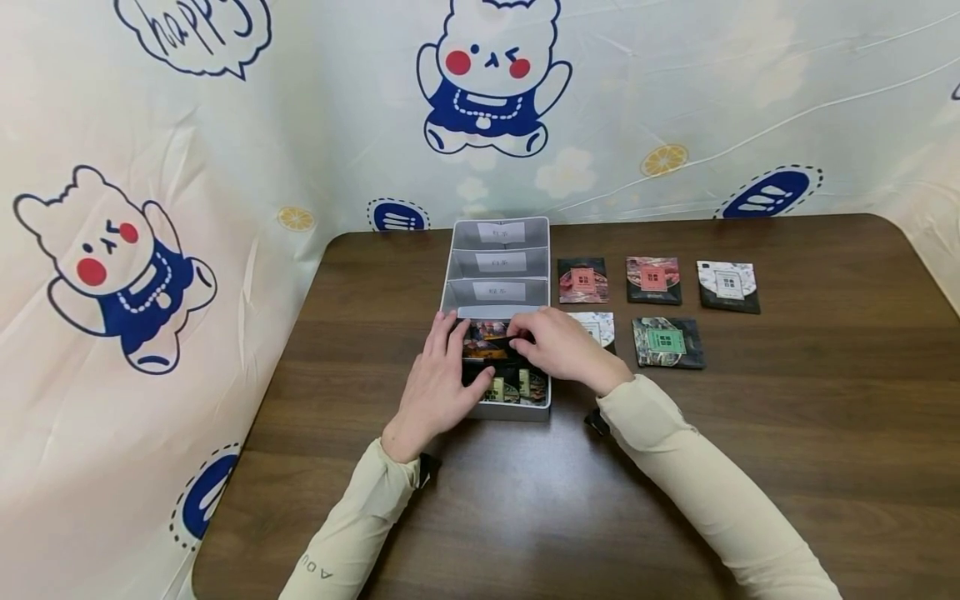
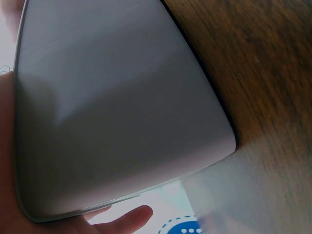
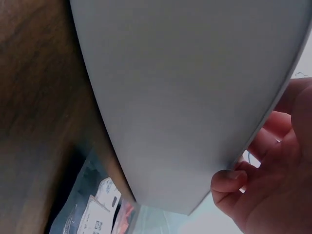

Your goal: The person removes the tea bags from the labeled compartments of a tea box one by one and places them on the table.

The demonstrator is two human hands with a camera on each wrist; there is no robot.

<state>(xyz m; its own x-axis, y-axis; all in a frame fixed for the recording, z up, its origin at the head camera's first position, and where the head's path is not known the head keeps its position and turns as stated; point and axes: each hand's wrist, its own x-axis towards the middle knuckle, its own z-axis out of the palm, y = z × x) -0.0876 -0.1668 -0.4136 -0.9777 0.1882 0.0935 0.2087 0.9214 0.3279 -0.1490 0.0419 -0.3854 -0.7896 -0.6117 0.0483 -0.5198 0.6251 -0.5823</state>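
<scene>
A grey divided box stands on the table, its length running away from me. Its two nearest compartments hold tea sachets: orange-and-black ones and, closest to me, green-and-yellow ones. My left hand rests spread over the box's left rim, thumb reaching inward over the sachets. From the right side, my right hand reaches over the rim with curled fingers and pinches the dark edge of a sachet in the orange compartment. The right wrist view shows the hand above the box's grey side wall.
Three farther compartments carry white labels. Right of the box lie a red sachet, another red one, a white one, a green one and a white one partly behind my right hand. A printed curtain hangs behind.
</scene>
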